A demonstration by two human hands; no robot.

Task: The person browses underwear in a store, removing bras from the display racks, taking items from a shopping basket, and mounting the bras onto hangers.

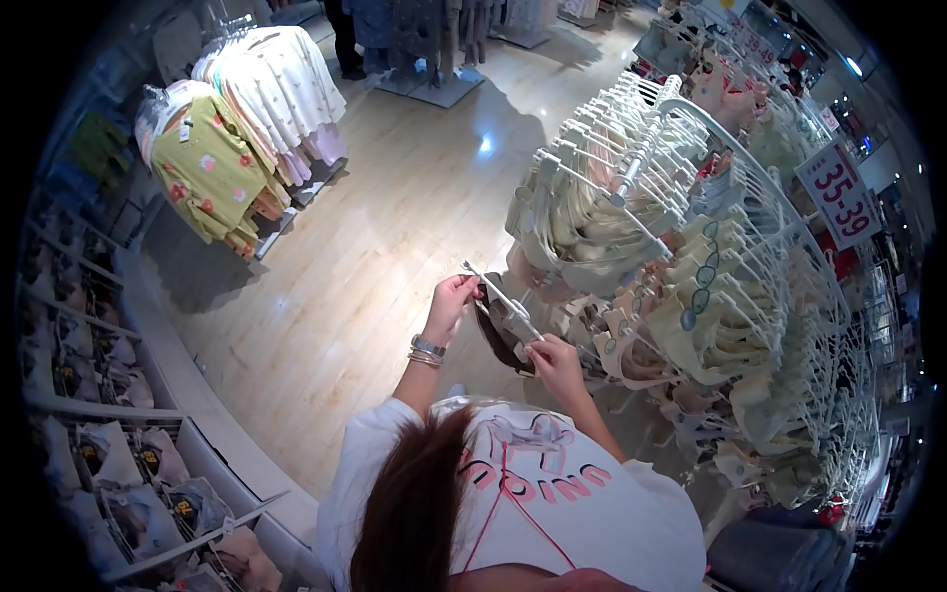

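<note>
In front of my chest, a white plastic hanger (505, 301) slants down to the right between my two hands. My left hand (454, 301), with a watch and bracelets at the wrist, is closed in a pinch at the hanger's upper end. Closed around its lower right end are the fingers of my right hand (557, 365). A dark brown bra (501, 340) hangs from the hanger, its cups partly hidden behind it. Just beyond my right hand, pale bras (587, 232) hang in a dense row on white hangers.
A curved white rack (725, 128) of bras runs along the right, with a price sign (837, 192) on it. Pajama tops (212, 163) hang at the upper left. Divided bins (148, 483) of bras line the lower left. Wooden floor (326, 306) lies between.
</note>
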